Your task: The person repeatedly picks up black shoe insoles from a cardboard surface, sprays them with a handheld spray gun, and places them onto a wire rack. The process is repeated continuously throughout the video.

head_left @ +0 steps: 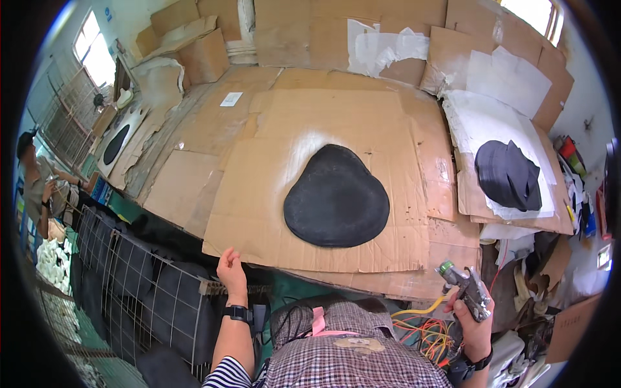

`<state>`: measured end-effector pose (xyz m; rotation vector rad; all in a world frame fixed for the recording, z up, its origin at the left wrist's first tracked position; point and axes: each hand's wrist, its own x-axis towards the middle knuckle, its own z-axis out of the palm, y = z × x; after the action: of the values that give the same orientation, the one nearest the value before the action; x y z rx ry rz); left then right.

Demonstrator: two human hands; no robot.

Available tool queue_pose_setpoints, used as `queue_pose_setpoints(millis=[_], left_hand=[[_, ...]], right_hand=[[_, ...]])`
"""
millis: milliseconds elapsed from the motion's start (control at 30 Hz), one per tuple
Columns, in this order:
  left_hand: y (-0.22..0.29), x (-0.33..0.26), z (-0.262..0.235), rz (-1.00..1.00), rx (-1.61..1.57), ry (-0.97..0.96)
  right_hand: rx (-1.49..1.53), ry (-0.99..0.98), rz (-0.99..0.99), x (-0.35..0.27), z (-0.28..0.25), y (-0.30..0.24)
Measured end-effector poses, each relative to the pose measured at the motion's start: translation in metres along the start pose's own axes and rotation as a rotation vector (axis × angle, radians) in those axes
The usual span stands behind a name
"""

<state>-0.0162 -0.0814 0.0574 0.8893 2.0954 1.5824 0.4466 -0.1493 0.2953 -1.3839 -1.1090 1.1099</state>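
A spray gun (467, 290) with a green-tipped end and a yellow hose is gripped in my right hand (477, 323), to the right of my lap and beside the table's front edge. My left hand (231, 275) is raised at the cardboard's front left corner, its fingers drawn together in a pinch. Whatever they may hold is too small to make out. Between and beyond both hands, a black rounded three-lobed pad (336, 197) lies flat on the brown cardboard sheet (259, 194). Neither hand touches the pad.
At the right, a stack of thin black sheets (508, 174) rests on white paper. Another black piece (116, 144) lies far left. A wire cage (139, 278) with dark pads stands left of me. Tangled wires (424, 336) hang near my right arm. Another person (39, 187) is at the far left.
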Motion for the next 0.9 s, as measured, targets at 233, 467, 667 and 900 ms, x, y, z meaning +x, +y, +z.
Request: queue_pose_setpoints(millis=[233, 467, 667, 900], left_hand=[[-0.019, 0.004, 0.011, -0.041, -0.024, -0.020], [-0.025, 0.009, 0.026, -0.051, -0.073, -0.067], [-0.022, 0.007, 0.032, -0.072, -0.035, -0.088], [-0.040, 0.011, 0.041, -0.069, -0.018, -0.137]], right_hand=[[-0.089, -0.073, 0.138, -0.028, -0.031, 0.007], [0.057, -0.238, 0.148, -0.012, 0.003, 0.010], [0.091, -0.009, 0.014, 0.014, 0.028, 0.002], [-0.012, 0.069, 0.001, 0.004, 0.007, 0.005]])
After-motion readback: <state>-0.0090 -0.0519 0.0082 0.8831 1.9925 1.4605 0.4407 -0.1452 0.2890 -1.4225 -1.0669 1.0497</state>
